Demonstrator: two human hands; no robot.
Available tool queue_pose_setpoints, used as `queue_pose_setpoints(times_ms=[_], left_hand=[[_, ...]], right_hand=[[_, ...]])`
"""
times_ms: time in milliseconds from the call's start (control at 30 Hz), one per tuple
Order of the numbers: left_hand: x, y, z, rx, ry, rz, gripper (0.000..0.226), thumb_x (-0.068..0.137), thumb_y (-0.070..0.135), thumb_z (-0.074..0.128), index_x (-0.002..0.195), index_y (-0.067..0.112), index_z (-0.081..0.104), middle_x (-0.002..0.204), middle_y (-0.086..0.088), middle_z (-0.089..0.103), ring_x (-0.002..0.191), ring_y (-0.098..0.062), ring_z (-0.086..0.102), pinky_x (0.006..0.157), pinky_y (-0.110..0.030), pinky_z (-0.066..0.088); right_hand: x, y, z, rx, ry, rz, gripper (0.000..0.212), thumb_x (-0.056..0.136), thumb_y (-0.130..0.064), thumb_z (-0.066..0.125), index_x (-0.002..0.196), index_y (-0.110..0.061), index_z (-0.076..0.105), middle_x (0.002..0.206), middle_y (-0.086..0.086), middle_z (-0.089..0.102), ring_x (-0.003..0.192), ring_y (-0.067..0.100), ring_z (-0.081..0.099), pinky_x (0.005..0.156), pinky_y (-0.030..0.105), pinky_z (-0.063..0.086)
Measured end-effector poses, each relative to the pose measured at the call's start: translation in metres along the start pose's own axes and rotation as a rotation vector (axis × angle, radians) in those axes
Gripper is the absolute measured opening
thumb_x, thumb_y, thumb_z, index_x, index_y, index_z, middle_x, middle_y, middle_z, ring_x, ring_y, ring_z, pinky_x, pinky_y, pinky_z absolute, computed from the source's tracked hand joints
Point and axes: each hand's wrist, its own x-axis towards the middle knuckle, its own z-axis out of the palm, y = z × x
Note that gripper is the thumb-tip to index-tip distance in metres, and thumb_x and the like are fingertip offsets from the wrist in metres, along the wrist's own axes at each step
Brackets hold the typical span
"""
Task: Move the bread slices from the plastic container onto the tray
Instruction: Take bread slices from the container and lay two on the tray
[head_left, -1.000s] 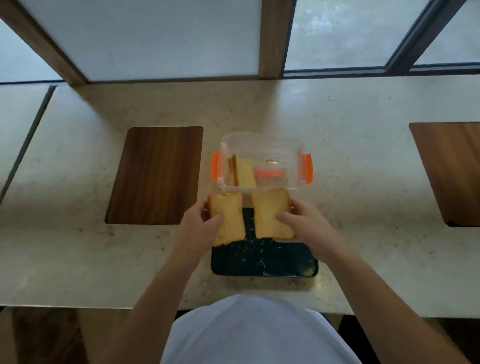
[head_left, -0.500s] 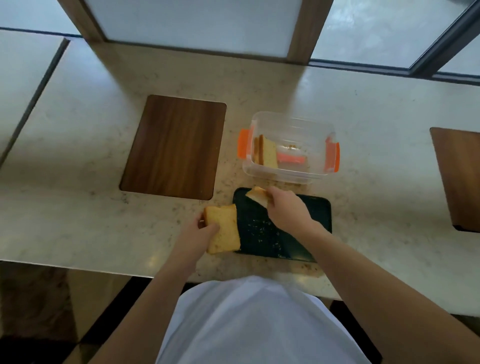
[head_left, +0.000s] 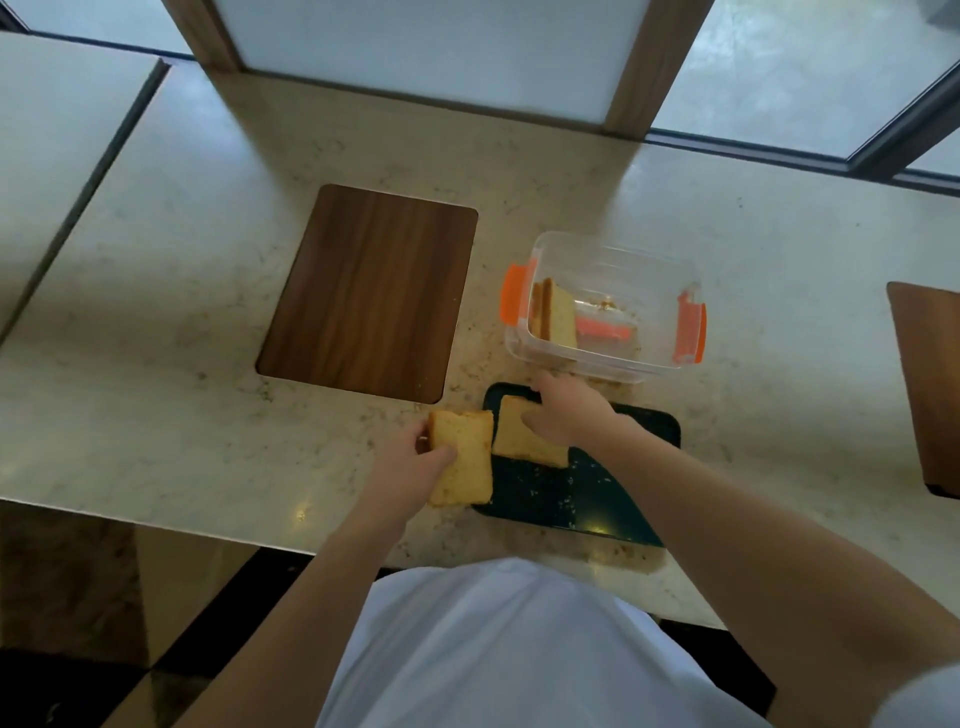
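A clear plastic container (head_left: 670, 270) with orange clips stands on the counter, with two bread slices (head_left: 558, 317) leaning upright at its left end. Just in front of it lies a dark tray (head_left: 561, 499) scattered with crumbs. My right hand (head_left: 563, 413) rests on a bread slice (head_left: 519, 441) lying flat at the tray's far left corner, fingers on its top. My left hand (head_left: 415, 462) grips another bread slice (head_left: 465, 460) by its left edge, just left of the tray and over its rim.
A wooden board (head_left: 371, 291) is set into the stone counter to the left of the container. Another wooden board (head_left: 930, 384) shows at the right edge. The counter's front edge runs just below the tray. Windows and wooden posts stand behind.
The right hand's slice has gone from tilted in the air to flat on the tray. The left hand still holds its slice at the tray's left side. The camera has shifted.
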Motion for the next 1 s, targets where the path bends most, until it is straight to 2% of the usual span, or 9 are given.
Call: queue_pose_setpoints(times_ms=[67,133,267,433,533,700,833,933,1000], left_hand=[[0.002,0.002,0.002,0.003,-0.003,0.008,0.048,0.096,0.023,0.064,0.142,0.021,0.050,0.127,-0.003,0.061,0.107,-0.020,0.061,0.086,-0.043,0.058],[0.004,0.004,0.004,0.000,0.004,0.007,0.049,0.095,0.023,0.065,0.142,0.020,0.049,0.126,-0.003,0.061,0.109,-0.022,0.060,0.089,-0.044,0.056],[0.008,0.005,0.007,-0.009,-0.004,0.001,0.052,0.095,0.021,0.065,0.144,0.019,0.048,0.129,-0.005,0.060,0.113,-0.024,0.058,0.097,-0.051,0.052],[0.013,0.006,0.008,-0.022,-0.005,0.000,0.052,0.096,0.021,0.065,0.144,0.018,0.047,0.128,-0.005,0.060,0.113,-0.024,0.059,0.097,-0.050,0.053],[0.014,0.004,0.011,-0.019,-0.020,0.002,0.048,0.095,0.020,0.065,0.141,0.019,0.050,0.124,-0.004,0.062,0.108,-0.020,0.061,0.092,-0.047,0.056],[0.014,-0.001,0.011,-0.024,-0.023,-0.005,0.046,0.095,0.020,0.065,0.139,0.020,0.051,0.119,0.000,0.063,0.102,-0.016,0.062,0.071,-0.030,0.055],[0.014,-0.001,0.013,0.000,-0.011,-0.036,0.049,0.095,0.022,0.065,0.141,0.021,0.049,0.126,-0.003,0.061,0.109,-0.021,0.061,0.078,-0.034,0.055],[0.012,0.000,0.017,-0.013,-0.023,-0.046,0.049,0.095,0.021,0.066,0.140,0.020,0.049,0.125,-0.003,0.061,0.109,-0.022,0.061,0.080,-0.036,0.057],[0.012,0.000,0.020,-0.071,-0.041,-0.062,0.047,0.093,0.018,0.068,0.137,0.019,0.051,0.123,-0.004,0.063,0.108,-0.022,0.063,0.083,-0.041,0.059]], right_hand=[[-0.010,0.002,0.010,-0.014,0.179,-0.034,0.065,0.089,-0.042,0.066,0.144,-0.016,0.045,0.145,0.012,0.050,0.133,0.034,0.046,0.099,0.050,0.051],[-0.023,0.008,0.019,-0.014,0.254,-0.049,0.071,0.085,-0.046,0.071,0.144,-0.017,0.044,0.146,0.012,0.047,0.134,0.035,0.043,0.098,0.051,0.052],[-0.044,0.022,0.041,-0.092,0.209,-0.021,0.082,0.079,-0.050,0.079,0.143,-0.016,0.040,0.143,0.012,0.044,0.127,0.034,0.044,0.092,0.049,0.055],[-0.043,0.026,0.051,-0.045,0.225,-0.032,0.074,0.085,-0.028,0.076,0.147,-0.019,0.035,0.150,0.015,0.035,0.130,0.035,0.041,0.088,0.047,0.057],[-0.038,0.026,0.051,-0.017,0.239,-0.027,0.072,0.088,-0.027,0.073,0.149,-0.018,0.036,0.147,0.016,0.036,0.128,0.034,0.042,0.090,0.045,0.057],[-0.025,0.020,0.048,-0.016,0.238,-0.036,0.073,0.086,-0.028,0.074,0.148,-0.018,0.037,0.146,0.017,0.038,0.128,0.036,0.043,0.091,0.047,0.056],[-0.022,0.015,0.045,-0.018,0.227,-0.054,0.070,0.084,-0.028,0.076,0.143,-0.019,0.040,0.139,0.016,0.041,0.124,0.036,0.045,0.087,0.047,0.056],[-0.028,0.020,0.043,-0.032,0.255,-0.042,0.072,0.085,-0.035,0.074,0.145,-0.021,0.038,0.141,0.014,0.043,0.126,0.036,0.046,0.093,0.051,0.053],[-0.037,0.022,0.046,0.068,0.319,-0.041,0.066,0.087,-0.036,0.070,0.145,-0.021,0.042,0.141,0.012,0.045,0.124,0.033,0.047,0.095,0.050,0.051]])
